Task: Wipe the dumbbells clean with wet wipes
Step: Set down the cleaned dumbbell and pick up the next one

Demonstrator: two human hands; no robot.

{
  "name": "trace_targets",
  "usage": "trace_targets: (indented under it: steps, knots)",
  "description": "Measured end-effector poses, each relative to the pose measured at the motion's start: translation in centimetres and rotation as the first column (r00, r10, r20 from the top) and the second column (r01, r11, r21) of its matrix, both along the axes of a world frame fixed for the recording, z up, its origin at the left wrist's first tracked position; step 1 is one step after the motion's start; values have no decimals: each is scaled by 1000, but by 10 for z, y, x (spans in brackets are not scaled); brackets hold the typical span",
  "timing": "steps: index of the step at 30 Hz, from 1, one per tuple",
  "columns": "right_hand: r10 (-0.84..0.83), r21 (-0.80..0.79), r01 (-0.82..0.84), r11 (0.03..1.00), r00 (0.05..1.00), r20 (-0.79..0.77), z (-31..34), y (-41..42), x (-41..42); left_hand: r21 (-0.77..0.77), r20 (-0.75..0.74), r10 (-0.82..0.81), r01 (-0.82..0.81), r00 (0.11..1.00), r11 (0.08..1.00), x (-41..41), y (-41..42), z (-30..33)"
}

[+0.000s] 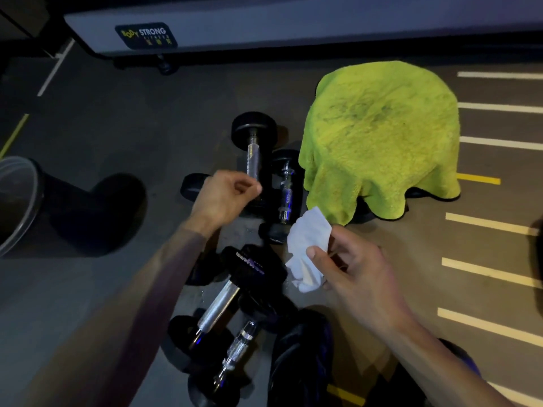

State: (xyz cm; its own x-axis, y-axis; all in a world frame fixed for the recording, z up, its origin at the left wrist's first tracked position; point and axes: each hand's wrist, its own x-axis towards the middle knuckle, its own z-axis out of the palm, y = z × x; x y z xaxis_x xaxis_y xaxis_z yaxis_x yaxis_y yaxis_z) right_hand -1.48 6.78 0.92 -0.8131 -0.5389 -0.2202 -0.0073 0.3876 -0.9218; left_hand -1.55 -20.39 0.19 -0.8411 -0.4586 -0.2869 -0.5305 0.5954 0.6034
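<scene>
At the left edge of the frame stands a waste bin. The left hand, centre frame, hovers over the upper dumbbells, fingers curled, holding nothing visible. The lower dumbbells lie on the floor at bottom centre. The right hand pinches a crumpled wet wipe, clear of every dumbbell. Judgement: wiping is not under way; which dumbbells are done cannot be determined. A green towel lies at the upper right.

Probably a gym — dumbbells, line-marked floor
</scene>
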Motion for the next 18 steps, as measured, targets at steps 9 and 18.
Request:
trace_targets:
  steps: [9, 18]
  knots:
    - [-19, -14, 20, 1000, 996, 89, -18, 3, -17, -286, 371, 150, -41, 917, 957, -105, 25, -43]
    - [-23, -3, 23, 1000, 998, 63, -24, 2, -24, -168, 523, 185, -111, 832, 979, -125, 24, -60]
